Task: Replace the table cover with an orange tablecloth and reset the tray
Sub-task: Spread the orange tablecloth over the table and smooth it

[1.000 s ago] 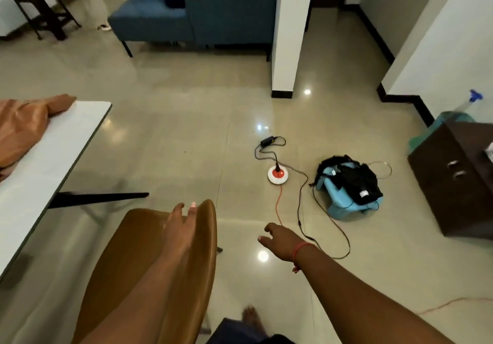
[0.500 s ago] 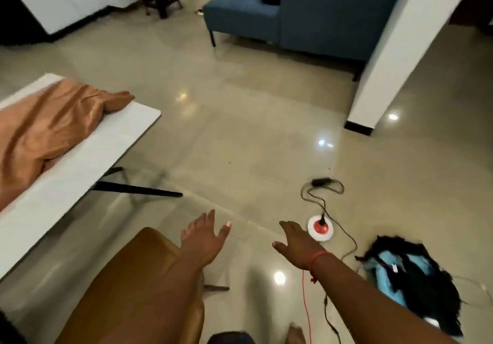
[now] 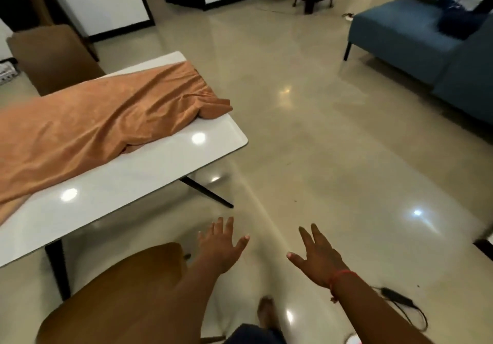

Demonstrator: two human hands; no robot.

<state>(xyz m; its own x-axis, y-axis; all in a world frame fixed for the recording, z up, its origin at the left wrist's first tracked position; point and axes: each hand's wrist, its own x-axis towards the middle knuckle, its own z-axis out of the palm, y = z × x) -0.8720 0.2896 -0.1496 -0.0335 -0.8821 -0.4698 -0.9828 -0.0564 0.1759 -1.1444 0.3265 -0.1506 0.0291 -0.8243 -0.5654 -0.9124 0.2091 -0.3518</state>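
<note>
Both hands were stretched out ahead over the glossy floor (image 3: 333, 135), holding nothing. The left hand (image 3: 220, 247) had its fingers spread wide and nearly straight, thumb out to the side, and hung just past the rounded back of a brown chair (image 3: 125, 298) without visibly touching it. The right hand (image 3: 318, 257) was just as open, fingers fanned and thumb pointing inward, with a red thread bracelet (image 3: 340, 277) around its wrist; it was well apart from the left. The orange tablecloth (image 3: 88, 127) lay bunched and rumpled along the far side of the white table (image 3: 149, 167), one end folded near the table's right corner, the near strip of the tabletop left bare. Neither hand touched the cloth or the table. A second brown chair (image 3: 53, 58) stood behind the table, and a blue sofa (image 3: 416, 39) sat at the upper right. A black cable (image 3: 400, 301) lay on the floor near the right forearm.
</note>
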